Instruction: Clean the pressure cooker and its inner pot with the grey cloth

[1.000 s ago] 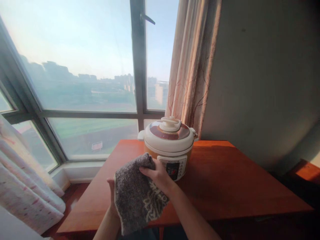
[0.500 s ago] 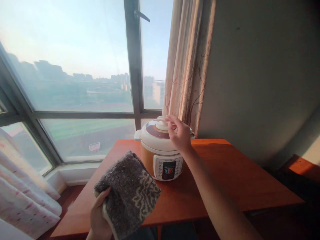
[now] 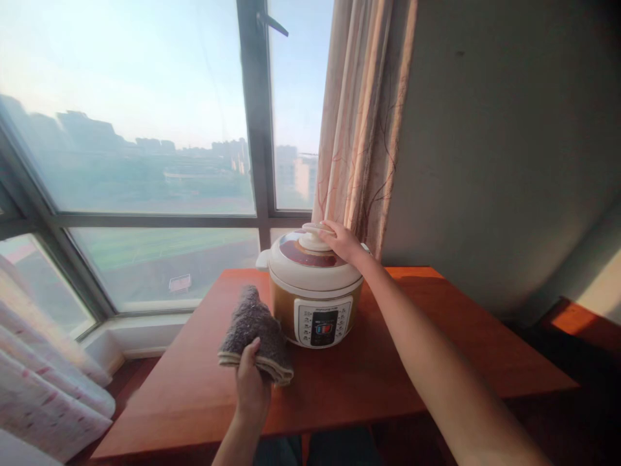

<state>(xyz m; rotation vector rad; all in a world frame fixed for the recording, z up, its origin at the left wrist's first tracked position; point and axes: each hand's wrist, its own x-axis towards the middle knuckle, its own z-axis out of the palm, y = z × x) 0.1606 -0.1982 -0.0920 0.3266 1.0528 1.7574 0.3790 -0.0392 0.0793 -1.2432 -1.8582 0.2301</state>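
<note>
A cream and brown electric pressure cooker [image 3: 313, 285] stands near the back of a reddish wooden table [image 3: 422, 362], its control panel facing me. My right hand [image 3: 343, 242] rests on the right side of the lid, fingers on the white lid handle [image 3: 314, 237]. My left hand [image 3: 252, 385] grips a folded grey patterned towel [image 3: 252, 330] and holds it on the table just left of the cooker's front.
A large window [image 3: 145, 129] with a dark frame runs behind the table. A beige curtain [image 3: 361, 116] hangs right behind the cooker, and a grey wall [image 3: 509, 149] fills the right. Another pale curtain [image 3: 43, 369] hangs at the lower left.
My right hand let go of the towel, reached up and settled on the cooker lid handle. My left hand carried the towel forward and down beside the cooker.
</note>
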